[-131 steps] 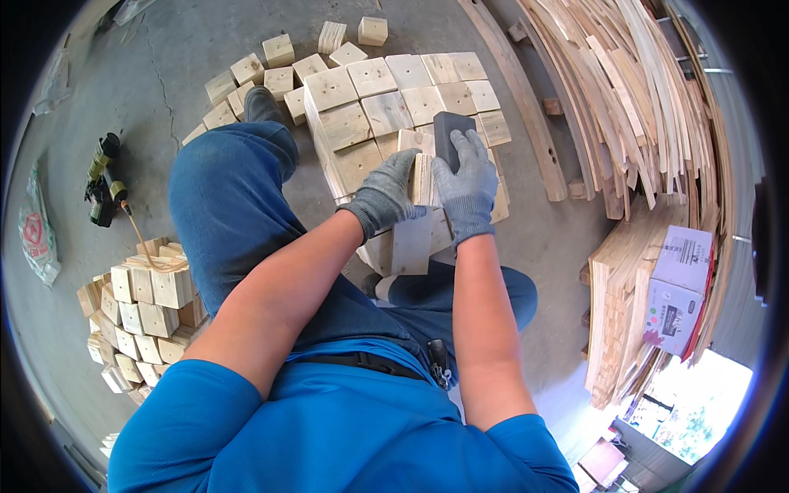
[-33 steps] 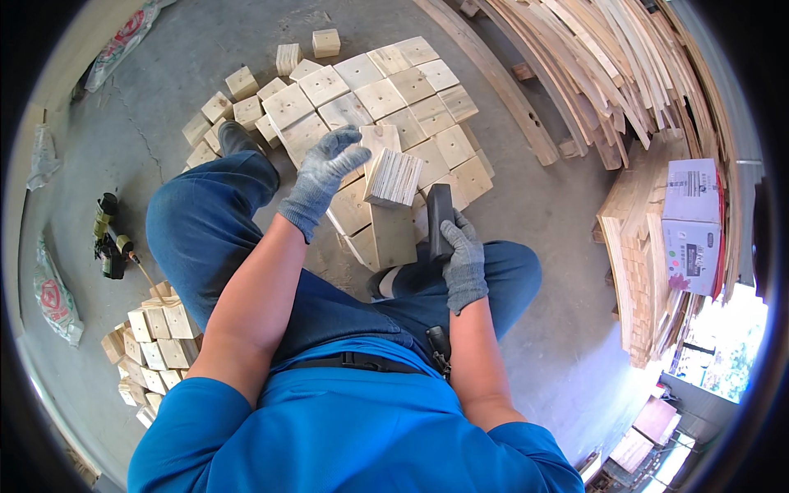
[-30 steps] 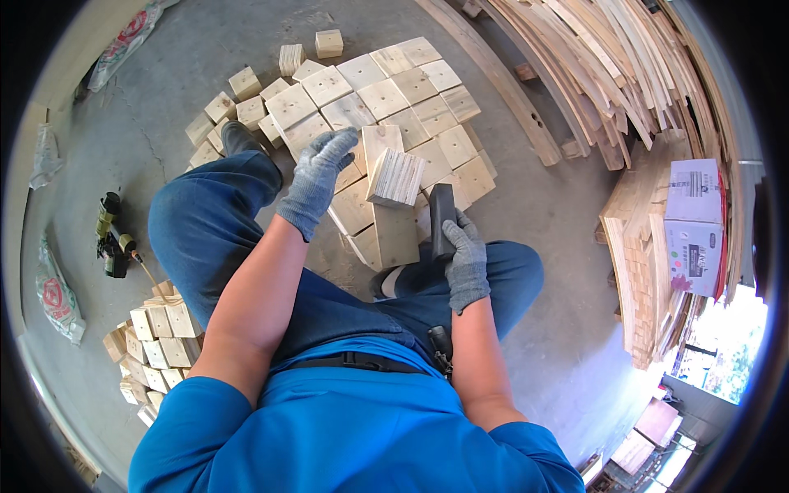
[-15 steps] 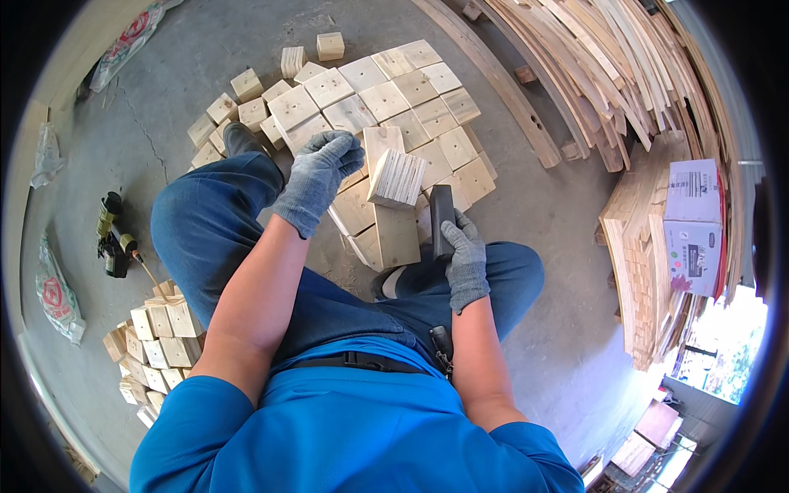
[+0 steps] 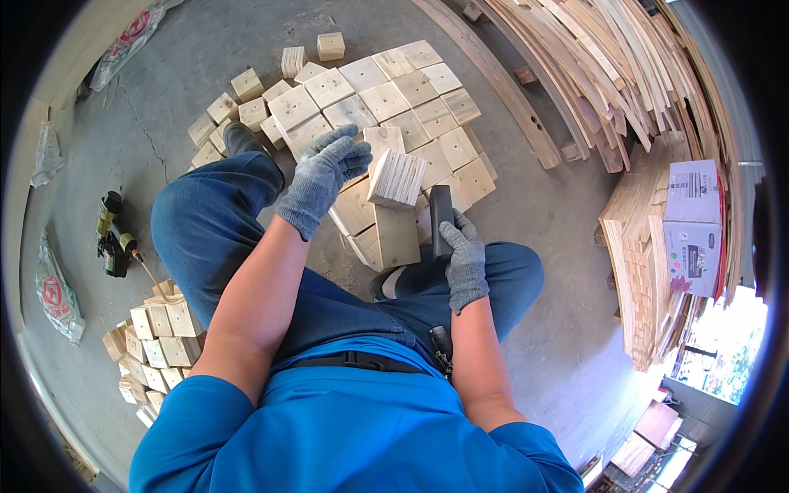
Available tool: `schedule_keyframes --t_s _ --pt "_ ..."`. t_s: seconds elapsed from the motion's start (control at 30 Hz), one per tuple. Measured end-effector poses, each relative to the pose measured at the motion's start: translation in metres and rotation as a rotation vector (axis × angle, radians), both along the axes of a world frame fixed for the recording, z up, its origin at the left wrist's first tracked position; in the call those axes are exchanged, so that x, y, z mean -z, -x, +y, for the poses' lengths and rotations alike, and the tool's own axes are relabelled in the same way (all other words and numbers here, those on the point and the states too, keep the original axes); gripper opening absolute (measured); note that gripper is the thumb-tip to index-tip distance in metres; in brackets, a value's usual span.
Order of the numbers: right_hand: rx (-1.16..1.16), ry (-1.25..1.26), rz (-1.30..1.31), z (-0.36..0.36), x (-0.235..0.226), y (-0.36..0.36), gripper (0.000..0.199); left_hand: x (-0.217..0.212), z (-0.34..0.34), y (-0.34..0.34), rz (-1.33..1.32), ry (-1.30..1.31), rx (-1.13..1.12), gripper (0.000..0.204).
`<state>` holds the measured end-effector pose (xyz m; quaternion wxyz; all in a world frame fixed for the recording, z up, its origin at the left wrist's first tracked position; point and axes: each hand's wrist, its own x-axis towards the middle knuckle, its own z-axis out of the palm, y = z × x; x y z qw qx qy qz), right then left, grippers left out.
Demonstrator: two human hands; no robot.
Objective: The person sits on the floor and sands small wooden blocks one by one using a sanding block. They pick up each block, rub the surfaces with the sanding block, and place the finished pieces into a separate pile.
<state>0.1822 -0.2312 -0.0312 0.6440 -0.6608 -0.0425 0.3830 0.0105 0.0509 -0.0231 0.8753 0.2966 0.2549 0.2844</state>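
Note:
I squat on a concrete floor over a spread of square pale wooden blocks (image 5: pixel 370 90). My gloved left hand (image 5: pixel 322 171) grips the left edge of one wooden block (image 5: pixel 396 177), which is tilted up above the others. My gloved right hand (image 5: pixel 465 256) is shut around a dark, narrow hand tool (image 5: pixel 441 215), held upright just right of that block. Another flat block (image 5: pixel 394 238) lies below it, between my knees.
A stack of small blocks (image 5: pixel 156 345) stands at my lower left, beside a dark power tool (image 5: pixel 111 237) with a hose and a sack (image 5: pixel 53 289). Long planks (image 5: pixel 625 74) pile up at the upper right. A cardboard box (image 5: pixel 694 223) sits on stacked boards to the right.
Earlier both hands met on a block with the tool pressed on top. The right hand has since drawn the tool back toward me; the left hand has slid to the block's left edge.

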Motion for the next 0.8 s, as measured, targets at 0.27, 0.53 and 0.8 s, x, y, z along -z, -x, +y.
schedule_keyframes --t_s 0.27,0.53,0.8 --pt "-0.012 -0.001 -0.006 0.000 -0.001 0.000 0.052 -0.006 -0.002 -0.003 0.069 0.008 -0.128 0.040" --pt "-0.001 0.005 -0.004 0.002 -0.002 0.002 0.051 0.002 0.020 0.007 0.191 -0.177 -0.336 0.065" --pt "-0.001 0.023 -0.028 0.004 -0.008 0.004 0.052 -0.007 0.021 0.012 0.136 0.023 -0.359 0.052"
